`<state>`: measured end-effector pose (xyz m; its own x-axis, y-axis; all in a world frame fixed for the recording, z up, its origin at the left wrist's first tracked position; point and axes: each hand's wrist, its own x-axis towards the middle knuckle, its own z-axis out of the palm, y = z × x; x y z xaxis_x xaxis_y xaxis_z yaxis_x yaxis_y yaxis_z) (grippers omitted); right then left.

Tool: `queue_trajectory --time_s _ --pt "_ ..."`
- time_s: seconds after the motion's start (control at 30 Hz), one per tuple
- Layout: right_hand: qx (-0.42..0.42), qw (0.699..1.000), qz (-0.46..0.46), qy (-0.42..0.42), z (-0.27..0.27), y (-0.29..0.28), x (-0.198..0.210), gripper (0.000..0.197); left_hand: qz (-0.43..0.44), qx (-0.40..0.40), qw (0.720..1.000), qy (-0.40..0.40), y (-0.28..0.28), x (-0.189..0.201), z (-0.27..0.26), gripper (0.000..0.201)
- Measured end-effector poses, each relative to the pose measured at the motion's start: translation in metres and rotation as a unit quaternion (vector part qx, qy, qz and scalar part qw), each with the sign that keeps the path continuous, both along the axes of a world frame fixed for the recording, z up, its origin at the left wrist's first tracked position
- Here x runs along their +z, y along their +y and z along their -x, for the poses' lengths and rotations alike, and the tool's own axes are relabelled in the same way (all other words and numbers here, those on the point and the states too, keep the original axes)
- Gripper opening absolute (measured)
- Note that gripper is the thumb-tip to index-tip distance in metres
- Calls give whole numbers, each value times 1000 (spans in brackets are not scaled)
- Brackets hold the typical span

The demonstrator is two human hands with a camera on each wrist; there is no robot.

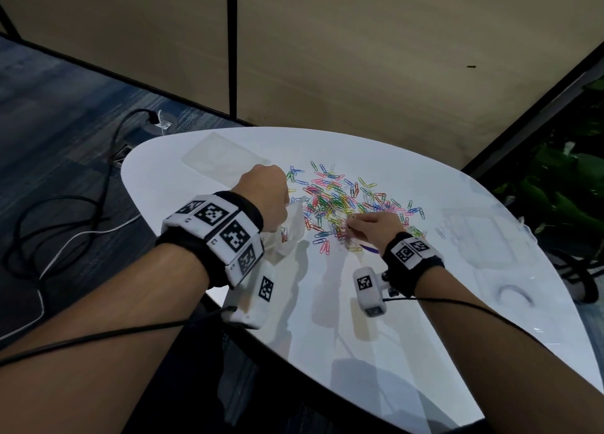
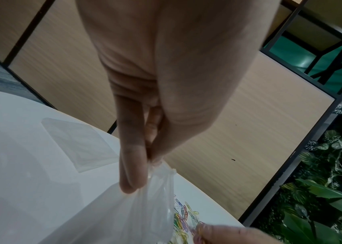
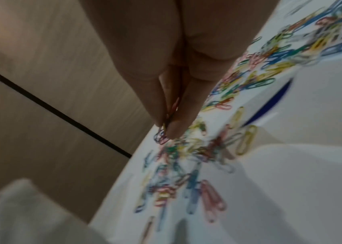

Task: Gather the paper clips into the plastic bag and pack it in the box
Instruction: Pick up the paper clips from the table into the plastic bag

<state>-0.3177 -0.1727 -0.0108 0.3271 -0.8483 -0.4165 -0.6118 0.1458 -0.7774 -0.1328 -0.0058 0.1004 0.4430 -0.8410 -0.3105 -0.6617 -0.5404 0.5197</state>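
Several coloured paper clips point(image 1: 343, 201) lie scattered over the middle of the white table point(image 1: 359, 319). My left hand point(image 1: 266, 198) pinches the rim of a clear plastic bag point(image 1: 287, 234) and holds it up just left of the pile; a few clips show inside it. In the left wrist view the bag point(image 2: 136, 214) hangs from my left hand's point(image 2: 145, 158) pinched fingertips. My right hand point(image 1: 356, 224) is at the near edge of the pile, pinching a few paper clips point(image 3: 161, 133) between thumb and fingers point(image 3: 176, 118). A clear box point(image 1: 483, 237) sits at the right.
A flat clear lid or sheet point(image 1: 222, 155) lies on the table's far left. A blue rubber band point(image 1: 369, 248) lies by my right wrist, another dark one point(image 1: 514, 294) near the right edge. Cables point(image 1: 65, 224) trail on the carpet at left; plants point(image 1: 562, 185) stand at right.
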Motion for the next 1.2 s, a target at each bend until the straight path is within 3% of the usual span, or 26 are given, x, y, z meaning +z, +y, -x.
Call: queue_trajectory --time_s 0.03,0.1,0.23,0.33,0.5,0.6,0.67,0.73,0.8,0.87,0.93,0.97,1.03,1.2 --pt "-22 995 -46 -86 -1 2 8 3 -1 2 1000 0 0 0 0 22" --pt "-14 970 -123 -208 -7 12 28 16 1 7 1000 -2 -1 0 1 23" --pt "85 938 -198 -270 -25 47 57 25 10 6 1000 -4 -2 0 5 23" --pt "105 954 -167 -226 -40 71 55 21 16 0 1000 -8 -2 0 8 21" --pt "215 971 15 -106 -54 88 42 28 25 4 1000 -2 -1 1 9 25" --pt "312 934 174 23 -58 89 51 20 25 7 1000 11 0 2 8 23" --pt "306 942 137 -21 -59 83 57 23 27 10 1000 4 0 1 4 22" --pt "215 968 29 -126 -54 70 60 23 27 18 999 0 1 1 0 21" --pt "144 983 37 -109 -43 52 58 19 20 26 999 4 3 1 -5 20" --pt "154 979 94 97 -25 33 42 43 18 31 999 6 5 0 -8 19" --pt "199 919 91 329 -8 22 17 84 18 30 999 4 6 -1 -9 21" --pt "218 890 94 388 -2 21 3 94 18 30 999 5 7 -1 -10 21" --pt "232 879 137 393 1 20 -21 92 20 29 999 6 8 -1 -12 22" --pt "221 912 222 266 -28 25 -33 66 19 28 999 6 8 -3 -14 25"
